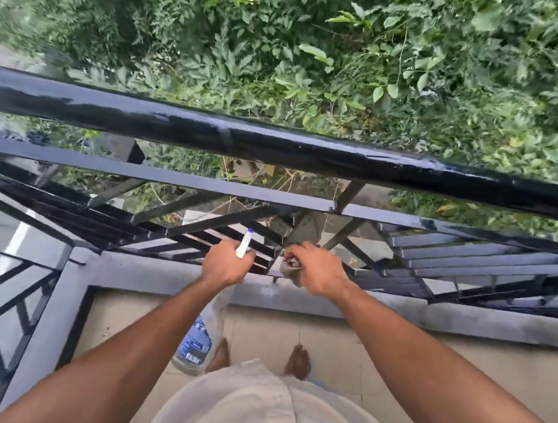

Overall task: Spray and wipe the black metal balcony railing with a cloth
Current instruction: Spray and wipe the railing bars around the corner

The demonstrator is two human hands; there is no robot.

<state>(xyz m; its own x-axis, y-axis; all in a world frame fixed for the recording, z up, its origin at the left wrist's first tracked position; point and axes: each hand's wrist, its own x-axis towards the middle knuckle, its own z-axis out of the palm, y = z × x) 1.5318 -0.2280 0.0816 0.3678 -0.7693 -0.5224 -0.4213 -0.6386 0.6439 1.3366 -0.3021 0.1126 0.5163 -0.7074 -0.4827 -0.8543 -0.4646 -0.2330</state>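
Black metal railing (277,144) crosses the middle of the frame, its top bar glossy, with slanted bars (454,262) beneath it running down to a grey ledge (431,317). At centre frame the left hand (227,264) has its fingers curled round the neck of a spray bottle (196,337); the white nozzle sticks up past the knuckles toward the bars, and the clear body with its blue label hangs below the wrist. Just beside it, the right hand (319,270) grips a bunched cloth (290,268) in curled fingers, held at the lowest bars by the ledge. Bare feet (297,363) stand on pale tiles (426,364) at lower centre. Green foliage (288,40) fills the top
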